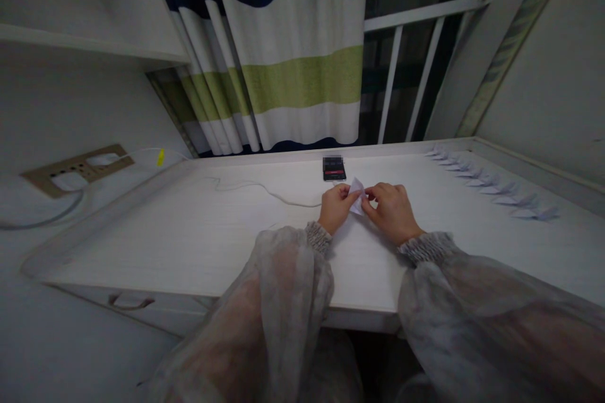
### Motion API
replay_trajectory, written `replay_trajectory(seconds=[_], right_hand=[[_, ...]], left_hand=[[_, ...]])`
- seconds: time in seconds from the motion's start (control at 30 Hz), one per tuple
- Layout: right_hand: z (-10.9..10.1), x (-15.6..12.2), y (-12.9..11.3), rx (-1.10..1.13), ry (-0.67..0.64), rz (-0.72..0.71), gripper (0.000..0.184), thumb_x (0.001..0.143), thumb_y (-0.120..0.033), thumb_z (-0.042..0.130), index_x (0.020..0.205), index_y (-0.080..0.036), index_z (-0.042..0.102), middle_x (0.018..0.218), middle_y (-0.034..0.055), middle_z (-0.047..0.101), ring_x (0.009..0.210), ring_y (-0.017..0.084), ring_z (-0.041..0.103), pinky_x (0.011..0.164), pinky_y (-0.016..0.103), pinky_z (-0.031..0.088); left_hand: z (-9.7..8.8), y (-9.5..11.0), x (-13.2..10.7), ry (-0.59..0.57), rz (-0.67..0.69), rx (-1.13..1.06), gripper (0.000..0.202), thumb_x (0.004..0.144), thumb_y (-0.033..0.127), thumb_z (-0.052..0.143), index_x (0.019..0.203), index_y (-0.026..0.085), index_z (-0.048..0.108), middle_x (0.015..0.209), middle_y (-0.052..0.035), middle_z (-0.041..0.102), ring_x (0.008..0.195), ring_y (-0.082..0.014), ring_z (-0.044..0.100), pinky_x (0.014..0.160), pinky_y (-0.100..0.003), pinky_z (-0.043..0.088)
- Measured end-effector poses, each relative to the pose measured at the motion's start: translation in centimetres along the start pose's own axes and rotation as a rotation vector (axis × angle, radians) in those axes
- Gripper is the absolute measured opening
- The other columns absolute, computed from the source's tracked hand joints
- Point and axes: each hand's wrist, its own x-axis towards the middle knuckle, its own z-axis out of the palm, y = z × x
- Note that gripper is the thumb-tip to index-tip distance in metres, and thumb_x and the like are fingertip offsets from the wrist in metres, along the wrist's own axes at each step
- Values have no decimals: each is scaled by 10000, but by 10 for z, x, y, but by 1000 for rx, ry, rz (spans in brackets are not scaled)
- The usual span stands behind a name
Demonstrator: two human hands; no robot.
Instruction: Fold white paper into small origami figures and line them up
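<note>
A small folded piece of white paper (357,195) is pinched between both hands just right of the middle of the frame, low over the white desk (189,233). The left hand (336,206) is closed on the paper's left side, and the right hand (391,209) is closed on its right side with the fingertips (371,196) curled over the edge; both grips are tight, thumb against forefinger. In the dim light the exact fold cannot be made out, though a pointed tip appears to be raised at the top.

Just above the hands, a dark phone (334,167) is laid flat on the desk, with a thin white cable (255,187) trailed leftward from it toward the wall socket panel (78,170) at the left edge. Along the upper right of the desk, a row of finished folded paper shapes (491,187) is lined up, well apart from the hands.

A crease could be set crooked if the two pinches are pulled unevenly, and the thin sheet could be torn at the tip by too hard a tug. The loose sleeves (293,264) could brush the cable and drag the phone.
</note>
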Motion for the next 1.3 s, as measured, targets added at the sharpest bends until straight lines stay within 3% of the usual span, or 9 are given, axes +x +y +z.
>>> replay_trajectory(seconds=[0.33,0.57,0.93,1.13,1.3], right_hand=[[5,-4,5,75,68,-96,234,789,-238,439,927,-136,597,765,81,568,761,210,483,675,318,331],[6,-4,7,23,63,-143,257,797,-200,421,944,-116,615,747,88,569,735,209,468,653,321,323],[1,-2,1,-206,68,-348,239,787,-168,444,935,-78,608,720,98,575,704,212,422,658,331,296],[0,-2,-1,-195,43,-352,266,815,-188,396,956,-72,588,726,108,550,717,217,405,653,338,295],[-1,-3,-2,-101,43,-319,249,816,-208,395,859,-104,617,710,94,531,702,206,418,643,336,313]], left_hand=[[-1,6,0,-3,13,-157,122,649,153,578,766,128,600,677,3,632,632,-95,567,653,-219,436],[-1,5,-1,14,-19,-233,180,581,85,601,758,123,609,676,1,643,620,-94,568,668,-229,434],[0,6,-1,48,-57,-295,68,576,165,597,632,127,606,566,46,563,503,-51,465,540,-185,362],[0,10,-2,54,-76,-281,92,613,217,583,619,128,601,522,58,501,472,-41,401,490,-178,309],[1,13,-4,15,-45,-268,165,567,259,660,661,130,619,584,40,551,566,-64,467,559,-186,353]])
